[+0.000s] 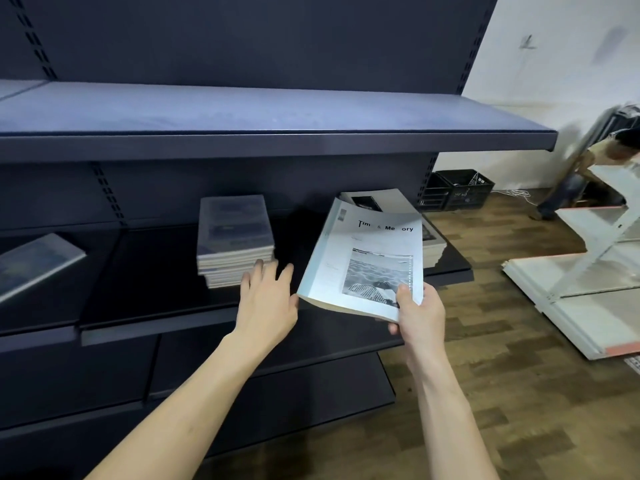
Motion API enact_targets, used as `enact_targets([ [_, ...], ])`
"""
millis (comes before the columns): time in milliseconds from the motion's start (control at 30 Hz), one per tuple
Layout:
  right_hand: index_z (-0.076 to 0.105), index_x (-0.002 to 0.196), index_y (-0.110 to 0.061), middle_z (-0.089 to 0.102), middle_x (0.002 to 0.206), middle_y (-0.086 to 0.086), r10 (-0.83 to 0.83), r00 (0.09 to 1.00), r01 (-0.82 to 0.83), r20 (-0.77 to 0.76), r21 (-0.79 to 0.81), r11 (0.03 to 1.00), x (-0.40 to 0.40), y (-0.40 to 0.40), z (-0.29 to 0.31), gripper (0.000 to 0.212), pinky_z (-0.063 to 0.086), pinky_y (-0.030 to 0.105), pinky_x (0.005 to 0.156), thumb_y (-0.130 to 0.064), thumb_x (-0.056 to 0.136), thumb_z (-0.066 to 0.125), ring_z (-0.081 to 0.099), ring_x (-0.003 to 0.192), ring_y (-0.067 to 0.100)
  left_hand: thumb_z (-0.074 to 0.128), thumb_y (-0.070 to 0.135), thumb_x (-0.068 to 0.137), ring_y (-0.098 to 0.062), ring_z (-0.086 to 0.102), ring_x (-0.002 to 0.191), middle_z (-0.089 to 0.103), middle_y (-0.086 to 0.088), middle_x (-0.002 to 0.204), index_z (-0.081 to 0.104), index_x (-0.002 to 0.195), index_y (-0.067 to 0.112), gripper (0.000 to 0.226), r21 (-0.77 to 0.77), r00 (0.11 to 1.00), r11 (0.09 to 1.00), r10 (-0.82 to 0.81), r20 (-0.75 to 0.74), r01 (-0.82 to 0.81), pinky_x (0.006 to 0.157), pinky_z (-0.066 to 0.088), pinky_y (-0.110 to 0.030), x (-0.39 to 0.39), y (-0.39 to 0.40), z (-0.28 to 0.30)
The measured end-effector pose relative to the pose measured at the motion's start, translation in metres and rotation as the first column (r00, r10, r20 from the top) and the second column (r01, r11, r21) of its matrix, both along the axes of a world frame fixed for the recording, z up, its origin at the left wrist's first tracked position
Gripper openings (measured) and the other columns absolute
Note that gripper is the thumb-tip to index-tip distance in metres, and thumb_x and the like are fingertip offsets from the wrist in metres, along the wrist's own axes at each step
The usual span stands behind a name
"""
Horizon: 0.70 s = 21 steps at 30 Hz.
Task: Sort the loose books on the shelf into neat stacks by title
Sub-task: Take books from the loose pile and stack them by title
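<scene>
Right hand (417, 315) pinches paperback (367, 261) by its corner; thin, floppy, likely sags. Left hand (268, 299) released, should support spine.

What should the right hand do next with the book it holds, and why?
Probably lay the Time & Memory book, gripped by the right hand, on the white-covered stack behind it; the covers appear to match, unlike the blue stack.

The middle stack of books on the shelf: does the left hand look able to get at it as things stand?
Probably yes. The left hand is open, fingers reaching toward the front right corner of the middle stack, with nothing between them. The book gripped by the right hand sits off to the right, out of the way.
</scene>
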State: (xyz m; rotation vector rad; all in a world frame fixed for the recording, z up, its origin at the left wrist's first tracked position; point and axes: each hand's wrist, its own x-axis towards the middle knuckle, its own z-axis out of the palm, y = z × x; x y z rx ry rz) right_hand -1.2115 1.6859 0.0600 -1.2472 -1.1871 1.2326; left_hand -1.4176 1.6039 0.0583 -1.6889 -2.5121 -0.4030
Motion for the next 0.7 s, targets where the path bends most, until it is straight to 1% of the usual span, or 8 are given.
enact_targets([
  [233, 0.056, 0.111, -0.01, 0.07, 0.1, 0.015, -0.036, 0.999, 0.037, 0.019, -0.05, 0.998, 0.026, 0.044, -0.011, 0.013, 0.038, 0.023, 0.035, -0.016, 0.1, 0.052, 0.063, 0.067, 0.03, 0.05, 0.028, 0.096, -0.032, 0.017, 0.146, 0.03, -0.007, 0.154, 0.032, 0.149, 0.018, 0.057, -0.063, 0.998, 0.996, -0.053, 0.047, 0.056, 0.117, 0.021, -0.045, 0.03, 0.044, -0.002],
  [400, 0.058, 0.111, -0.007, 0.068, 0.097, 0.011, -0.033, 0.996, 0.039, 0.085, -0.07, 0.997, 0.031, 0.081, -0.017, 0.014, 0.04, 0.022, 0.036, -0.014, 0.101, 0.052, 0.058, 0.06, 0.02, 0.048, 0.023, 0.094, -0.032, 0.019, 0.144, 0.03, -0.006, 0.154, 0.033, 0.148, 0.02, 0.056, -0.088, 0.997, 0.995, -0.046, 0.069, 0.052, 0.116, 0.023, -0.045, 0.033, 0.088, -0.006],
  [567, 0.06, 0.106, -0.009, 0.067, 0.097, 0.011, -0.001, 0.989, 0.017, 0.145, -0.105, 0.994, 0.033, 0.126, -0.022, 0.012, 0.041, 0.024, 0.038, -0.018, 0.101, 0.053, 0.056, 0.061, 0.02, 0.047, 0.024, 0.096, -0.034, 0.014, 0.146, 0.024, -0.007, 0.157, 0.031, 0.149, 0.022, 0.055, -0.154, 0.988, 0.986, -0.036, 0.147, 0.059, 0.114, 0.023, -0.049, 0.031, 0.127, -0.014],
  [633, 0.061, 0.107, -0.01, 0.069, 0.094, 0.01, 0.018, 0.978, 0.002, 0.208, -0.096, 0.995, 0.033, 0.145, -0.02, 0.015, 0.044, 0.027, 0.041, -0.021, 0.1, 0.054, 0.055, 0.055, 0.019, 0.045, 0.024, 0.097, -0.034, 0.013, 0.147, 0.023, -0.006, 0.158, 0.031, 0.15, 0.022, 0.055, -0.17, 0.987, 0.983, -0.046, 0.153, 0.072, 0.115, 0.025, -0.049, 0.029, 0.141, -0.017],
  [700, 0.062, 0.115, -0.01, 0.07, 0.092, 0.007, 0.031, 0.959, -0.012, 0.282, -0.07, 0.998, 0.033, 0.163, -0.017, 0.024, 0.045, 0.027, 0.043, -0.025, 0.098, 0.056, 0.055, 0.049, 0.016, 0.043, 0.024, 0.099, -0.033, 0.01, 0.148, 0.021, -0.006, 0.158, 0.028, 0.151, 0.022, 0.055, -0.189, 0.987, 0.979, -0.043, 0.157, 0.072, 0.117, 0.024, -0.047, 0.027, 0.153, -0.017],
])
